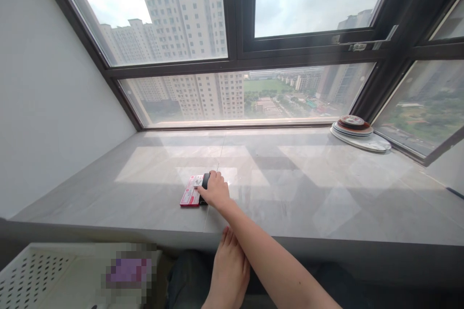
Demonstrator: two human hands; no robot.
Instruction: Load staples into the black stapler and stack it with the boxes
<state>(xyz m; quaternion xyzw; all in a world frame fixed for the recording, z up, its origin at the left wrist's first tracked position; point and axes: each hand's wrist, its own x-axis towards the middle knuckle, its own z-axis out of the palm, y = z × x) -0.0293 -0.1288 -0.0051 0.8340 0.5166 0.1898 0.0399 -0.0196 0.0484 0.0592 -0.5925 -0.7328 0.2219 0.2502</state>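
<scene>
The person's right hand (216, 190) is stretched far forward over the grey stone windowsill (290, 188), its fingers curled down around a small black object (205, 181) that it grips from above; only the top end of that black thing shows past the knuckles, and what it is cannot be told from here. The black object lies right against the right edge of a flat red and white packet (191, 191), which rests on the sill just left of the hand, with the thumb side of the hand touching or nearly touching it. Both sit near the front edge of the sill, beside a thin seam that runs back toward the glass. The left hand (229, 270) is low and close to the body, below the front lip of the sill, lying flat and relaxed with the fingers straight and together, holding nothing, resting on what looks like a dark trouser leg. Far off in the right back corner of the sill, well apart from the hands, stands a stack of plates (357, 130) on a larger pale plate. At the lower left is a white perforated basket (39, 270). Beyond the dark window frame (235, 58), tall apartment blocks stand under a cloudy sky.
</scene>
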